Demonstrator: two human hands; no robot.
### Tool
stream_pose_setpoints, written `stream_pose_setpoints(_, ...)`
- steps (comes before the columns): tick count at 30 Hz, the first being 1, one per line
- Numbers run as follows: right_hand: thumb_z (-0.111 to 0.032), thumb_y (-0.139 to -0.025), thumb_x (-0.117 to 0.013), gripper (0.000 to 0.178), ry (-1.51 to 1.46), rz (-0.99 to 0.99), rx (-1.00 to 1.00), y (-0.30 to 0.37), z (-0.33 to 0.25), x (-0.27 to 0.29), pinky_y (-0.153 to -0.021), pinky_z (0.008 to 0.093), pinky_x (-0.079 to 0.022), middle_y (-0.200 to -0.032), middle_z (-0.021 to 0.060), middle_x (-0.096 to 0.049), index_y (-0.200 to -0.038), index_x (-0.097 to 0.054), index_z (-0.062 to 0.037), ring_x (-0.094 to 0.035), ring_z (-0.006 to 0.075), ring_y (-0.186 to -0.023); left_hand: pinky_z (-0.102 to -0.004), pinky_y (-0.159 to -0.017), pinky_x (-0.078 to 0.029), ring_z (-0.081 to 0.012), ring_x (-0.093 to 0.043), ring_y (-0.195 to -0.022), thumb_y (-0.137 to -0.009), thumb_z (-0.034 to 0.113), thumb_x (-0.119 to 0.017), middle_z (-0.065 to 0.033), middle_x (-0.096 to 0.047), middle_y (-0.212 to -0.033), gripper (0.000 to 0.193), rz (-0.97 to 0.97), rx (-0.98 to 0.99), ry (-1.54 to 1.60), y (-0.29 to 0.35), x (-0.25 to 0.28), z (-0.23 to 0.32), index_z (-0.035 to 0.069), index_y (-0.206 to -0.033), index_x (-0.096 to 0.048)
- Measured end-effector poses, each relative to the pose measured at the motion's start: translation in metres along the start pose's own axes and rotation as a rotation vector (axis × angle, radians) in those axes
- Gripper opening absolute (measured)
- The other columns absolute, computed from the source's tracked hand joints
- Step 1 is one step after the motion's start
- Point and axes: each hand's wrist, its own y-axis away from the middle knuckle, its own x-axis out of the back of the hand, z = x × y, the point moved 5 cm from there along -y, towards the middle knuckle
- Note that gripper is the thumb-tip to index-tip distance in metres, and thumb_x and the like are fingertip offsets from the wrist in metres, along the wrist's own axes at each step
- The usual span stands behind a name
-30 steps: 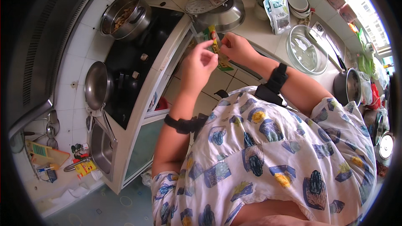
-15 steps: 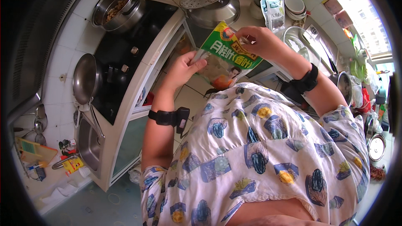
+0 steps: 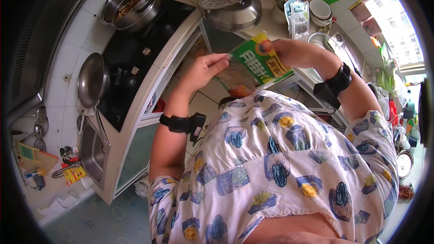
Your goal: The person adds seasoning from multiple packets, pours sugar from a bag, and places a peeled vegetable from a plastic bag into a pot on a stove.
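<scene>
I see the bare left hand [image 3: 202, 71] and right hand [image 3: 296, 53], fingers closed on opposite sides of a flat green-and-yellow plastic packet [image 3: 253, 68], held above the beige tiled floor [image 3: 201, 105]. An uneven tug could, I judge, tear it, spilling the contents.

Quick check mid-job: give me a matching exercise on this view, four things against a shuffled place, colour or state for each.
1. Packet
2. Pot
3. Pan
4. Bowls

A. White, stacked
B. Empty, handle toward the sink
C. Between left hand and right hand
D. Brown food inside

Pairs: 1-C, 2-D, 3-B, 4-A
</scene>
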Motion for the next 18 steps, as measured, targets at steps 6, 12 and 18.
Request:
stream_pose_setpoints(6,0.010,-0.066,-0.055,0.056,0.313,-0.001,-0.202,-0.012,0.050,0.009,-0.075,0.0332,-0.049,-0.103,0.0151,-0.066,-0.121,-0.059,-0.0041,-0.063,0.0254,-0.093,-0.0210,-0.069,-0.045,-0.0044,-0.052,-0.078,-0.093,0.033,-0.061,0.0041,-0.064,-0.094,0.042,0.015,0.000,-0.016,-0.002,-0.007,0.001,0.003,-0.122,-0.062)
stream_pose_setpoints(12,0.007,-0.062,-0.064,0.057,0.356,-0.332,-0.205,-0.015,0.101,-0.018,-0.082,0.0346,-0.047,-0.104,0.0115,-0.067,-0.118,-0.061,-0.0017,-0.060,0.0220,-0.099,-0.0215,-0.070,-0.045,-0.0072,-0.056,-0.085,-0.093,0.036,-0.060,-0.0002,-0.066,-0.104,0.045,0.003,-0.047,-0.011,-0.009,-0.014,0.004,0.006,-0.126,-0.059)
stream_pose_setpoints(18,-0.011,-0.091,-0.058,0.024,0.285,-0.212,-0.327,0.003,0.081,-0.046,-0.080,0.0268,-0.048,-0.106,0.0072,-0.067,-0.112,-0.062,-0.0009,-0.058,0.0114,-0.091,-0.0316,-0.091,-0.043,-0.0161,-0.051,-0.114,-0.083,0.059,-0.063,-0.0094,-0.054,-0.128,0.085,0.161,0.106,0.303,0.023,-0.008,-0.053,0.010,-0.145,-0.032)
